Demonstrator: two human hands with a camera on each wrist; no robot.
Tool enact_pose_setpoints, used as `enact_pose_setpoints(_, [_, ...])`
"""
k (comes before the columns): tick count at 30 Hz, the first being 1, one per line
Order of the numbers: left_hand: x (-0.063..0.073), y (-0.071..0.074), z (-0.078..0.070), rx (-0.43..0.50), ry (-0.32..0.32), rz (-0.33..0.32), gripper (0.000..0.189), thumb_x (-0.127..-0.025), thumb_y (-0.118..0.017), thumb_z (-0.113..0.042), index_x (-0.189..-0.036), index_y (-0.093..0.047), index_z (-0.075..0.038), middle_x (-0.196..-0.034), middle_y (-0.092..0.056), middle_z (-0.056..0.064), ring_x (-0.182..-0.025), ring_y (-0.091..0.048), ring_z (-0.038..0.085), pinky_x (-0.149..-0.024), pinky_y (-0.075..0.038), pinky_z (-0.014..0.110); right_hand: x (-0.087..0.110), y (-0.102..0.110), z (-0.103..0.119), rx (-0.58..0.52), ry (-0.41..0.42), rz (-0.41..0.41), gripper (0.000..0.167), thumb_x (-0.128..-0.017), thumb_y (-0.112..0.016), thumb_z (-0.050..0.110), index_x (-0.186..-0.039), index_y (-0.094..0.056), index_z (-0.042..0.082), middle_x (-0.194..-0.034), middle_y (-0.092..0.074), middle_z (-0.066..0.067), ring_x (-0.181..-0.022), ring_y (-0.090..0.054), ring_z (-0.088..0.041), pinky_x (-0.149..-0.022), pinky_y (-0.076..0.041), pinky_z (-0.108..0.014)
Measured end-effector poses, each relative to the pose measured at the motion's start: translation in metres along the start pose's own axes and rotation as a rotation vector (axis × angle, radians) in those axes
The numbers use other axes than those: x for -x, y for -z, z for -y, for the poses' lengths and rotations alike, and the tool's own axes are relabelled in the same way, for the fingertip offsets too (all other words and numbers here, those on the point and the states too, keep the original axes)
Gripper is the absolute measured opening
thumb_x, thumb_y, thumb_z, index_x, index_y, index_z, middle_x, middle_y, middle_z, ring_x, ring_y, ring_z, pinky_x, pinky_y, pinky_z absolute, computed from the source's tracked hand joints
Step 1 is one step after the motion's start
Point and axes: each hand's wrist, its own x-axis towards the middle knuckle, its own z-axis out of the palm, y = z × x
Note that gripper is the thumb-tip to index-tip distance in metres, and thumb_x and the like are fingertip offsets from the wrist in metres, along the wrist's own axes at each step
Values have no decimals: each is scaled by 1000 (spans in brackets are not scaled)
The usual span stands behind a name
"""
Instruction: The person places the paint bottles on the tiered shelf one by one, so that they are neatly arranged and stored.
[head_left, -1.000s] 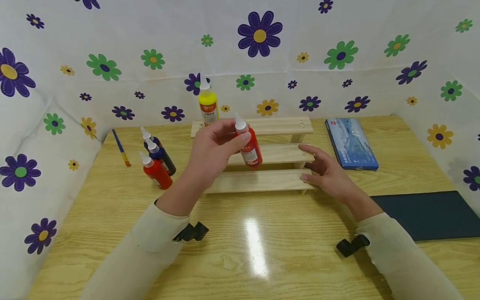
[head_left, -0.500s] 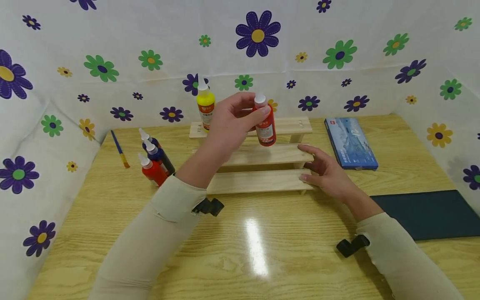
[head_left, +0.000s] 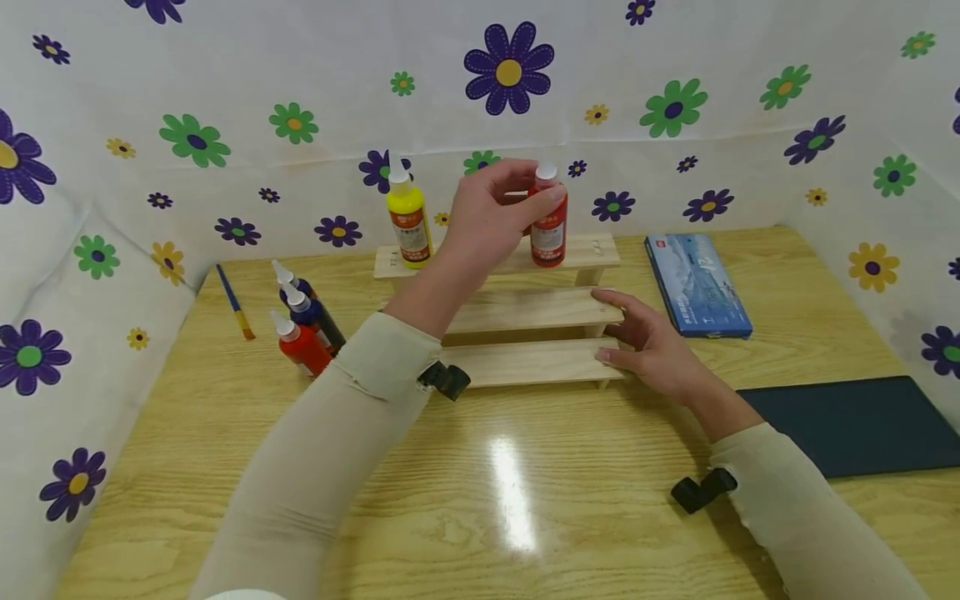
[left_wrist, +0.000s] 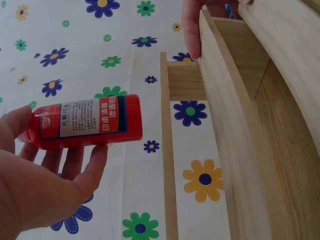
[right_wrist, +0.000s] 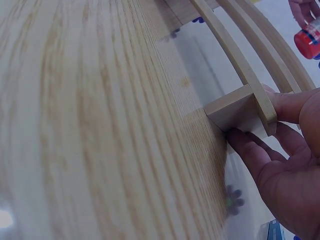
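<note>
My left hand (head_left: 495,212) grips a red ink bottle (head_left: 549,229) with a white cap, held upright over the right part of the top tier of a three-tier wooden shelf (head_left: 532,362). In the left wrist view, a gap shows between the base of the red ink bottle (left_wrist: 90,122) and the top board. My right hand (head_left: 652,346) holds the shelf's right end, thumb on the lowest tier and fingers at the middle one. The right wrist view shows the fingers around the end support. A yellow ink bottle (head_left: 409,225) stands on the top tier's left end.
Left of the shelf stand another red bottle (head_left: 302,346) and two dark bottles (head_left: 318,319), with a paintbrush (head_left: 236,302) beyond them. A flat blue box (head_left: 697,285) lies right of the shelf, and a dark mat (head_left: 855,429) nearer. Flowered cloth (head_left: 337,75) closes off the back.
My left hand has carried the red bottle up, away and to the right, from in front of the middle tier to over the top tier. My right hand has stayed on the shelf.
</note>
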Motion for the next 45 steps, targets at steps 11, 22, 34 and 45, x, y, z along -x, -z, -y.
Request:
enact_pose_setpoints(11, [-24,-16,3,-79,-13,16,29,-91,-77,-22,-119,-71,-15,-112,-67,-5,-104,-62,13,-85,-52,28,-2,-1,-1,9,6,5,80,-88,-64,-19,-155,-34,12,-161,-24,-7,-133,-43,-43,-102,-45,-35])
enact_pose_setpoints(22, [-34,-30,5,-95,6,38,28,-90,-78,-23,-116,-71,-16,-111,-67,-5,-103,-60,12,-84,-52,27,-2,-1,1,22,-7,2,79,-89,-64,-17,-155,-35,13,-162,-23,-7,-135,-42,-43,-105,-42,-44])
enact_pose_setpoints(34, [-38,-38,10,-218,0,3,33,-91,-76,-33,-120,-68,-20,-114,-65,-8,-104,-59,9,-84,-51,27,-2,-1,3,-6,13,2,80,-88,-62,-20,-156,-34,12,-160,-27,-7,-133,-45,-41,-102,-45,-40])
enact_pose_setpoints(45, [-36,-42,14,-248,-22,13,45,-91,-74,-37,-130,-61,-21,-119,-63,-6,-105,-59,11,-84,-52,24,1,0,2,-22,-3,1,79,-89,-62,-19,-156,-33,13,-161,-27,-7,-134,-43,-42,-101,-45,-40])
